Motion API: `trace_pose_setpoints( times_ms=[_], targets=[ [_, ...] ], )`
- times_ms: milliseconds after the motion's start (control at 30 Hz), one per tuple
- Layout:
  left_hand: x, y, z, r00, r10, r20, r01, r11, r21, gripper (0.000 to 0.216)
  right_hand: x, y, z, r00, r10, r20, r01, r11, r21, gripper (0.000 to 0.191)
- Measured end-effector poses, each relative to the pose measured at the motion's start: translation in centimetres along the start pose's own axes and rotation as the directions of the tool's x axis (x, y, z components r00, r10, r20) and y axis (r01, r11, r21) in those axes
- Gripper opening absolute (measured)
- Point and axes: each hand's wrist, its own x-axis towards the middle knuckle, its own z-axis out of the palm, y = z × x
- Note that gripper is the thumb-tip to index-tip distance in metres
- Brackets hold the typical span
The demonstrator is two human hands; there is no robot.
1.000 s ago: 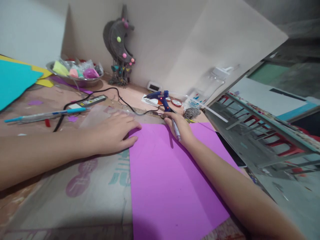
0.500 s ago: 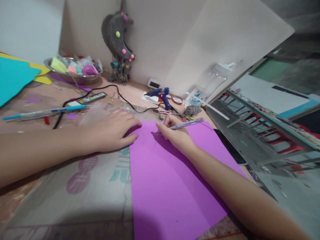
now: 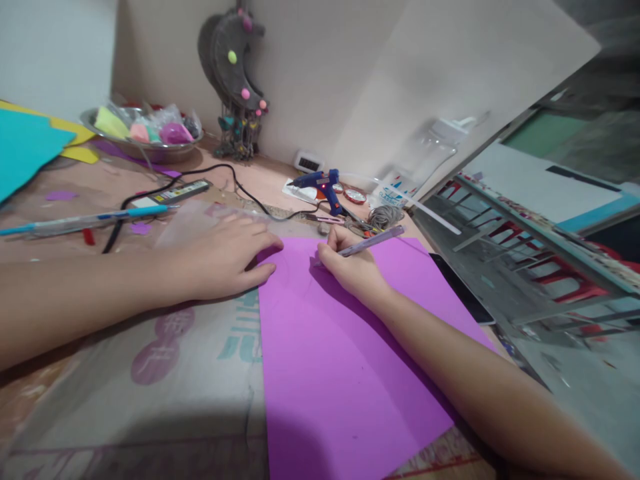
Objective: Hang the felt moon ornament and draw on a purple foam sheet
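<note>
Metal bowl (image 3: 160, 154) holding plastic-bagged yellow, pink and purple lumps (image 3: 175, 133); left hand (image 3: 225, 257) spread flat, touching the purple sheet (image 3: 325, 360); right hand (image 3: 354, 267) curled around a pen (image 3: 377, 240).

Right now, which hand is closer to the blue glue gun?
The right hand. Holding a pen, it is just this side of the glue gun; the left hand lies at the left edge of the purple sheet, farther off to the left.

Obstacle beyond purple sheet (image 3: 345, 360): glue gun (image 3: 325, 183)
</note>
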Motion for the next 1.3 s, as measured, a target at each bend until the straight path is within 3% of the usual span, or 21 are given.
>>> trace_pose_setpoints(
  times_ms=[1300],
  targets=[
    [0.04, 0.22, -0.28, 0.999, -0.016, 0.030, 0.015, 1.000, 0.026, 0.047, -0.68, 0.20, -0.04, 0.998, 0.048, 0.031, -0.049, 0.998, 0.031, 0.027]
  ],
)
